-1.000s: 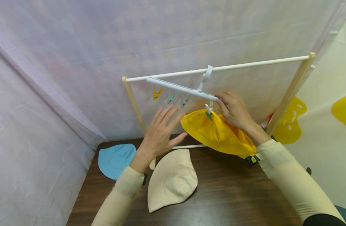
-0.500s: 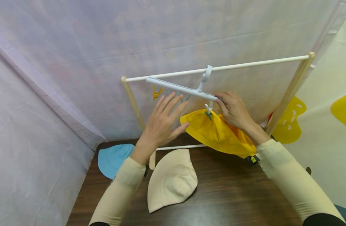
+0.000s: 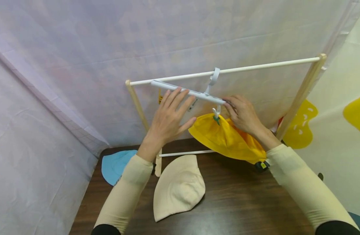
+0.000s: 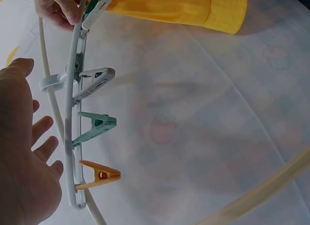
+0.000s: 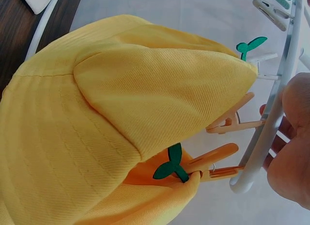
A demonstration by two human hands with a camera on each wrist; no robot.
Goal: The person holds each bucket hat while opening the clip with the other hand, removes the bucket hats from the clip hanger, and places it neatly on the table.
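Rising from where it hovered a second ago, the left hand (image 3: 168, 119) now lies with straight, spread fingers against the white clip hanger (image 3: 187, 92), covering the clips it was below. That hanger hooks over the white rail (image 3: 256, 67) of a wooden rack, its bar tilted, with grey, green and orange clips (image 4: 97, 123) along it. The right hand (image 3: 244, 114) pinches the hanger's right end. A yellow hat (image 3: 224, 137) hangs clipped beneath (brim pinched by orange clips). Beige hat (image 3: 180, 187) and blue hat (image 3: 116, 164) lie on the table (image 3: 241, 209).

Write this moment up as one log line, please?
left hand: open, at clip hanger | right hand: pinching hanger's end | yellow hat: clipped, hanging | beige hat: on table
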